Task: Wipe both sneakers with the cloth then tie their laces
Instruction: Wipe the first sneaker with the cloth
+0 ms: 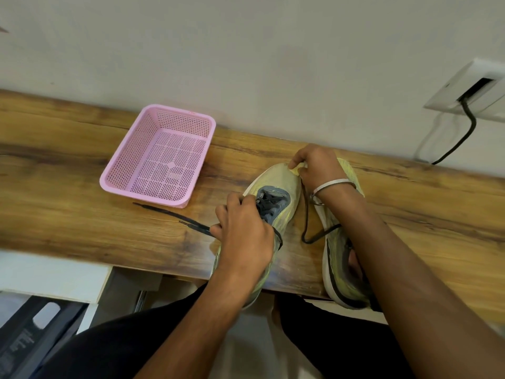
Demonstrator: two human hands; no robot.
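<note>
Two pale yellow-green sneakers stand side by side on the wooden table [82,165], toes toward the wall. My left hand [246,228] grips the laced middle of the left sneaker [284,184], and its dark laces [169,213] trail loose to the left. My right hand [317,165] pinches a small yellow cloth [296,170] against that sneaker's toe. The right sneaker [338,258] lies mostly under my right forearm, with its dark lace [306,222] looping between the two shoes.
A pink perforated plastic basket [131,143] sits on the table left of the shoes, against the wall. A wall socket [470,88] with a black cable is at the upper right. The sneakers' heels overhang the table's near edge above my lap.
</note>
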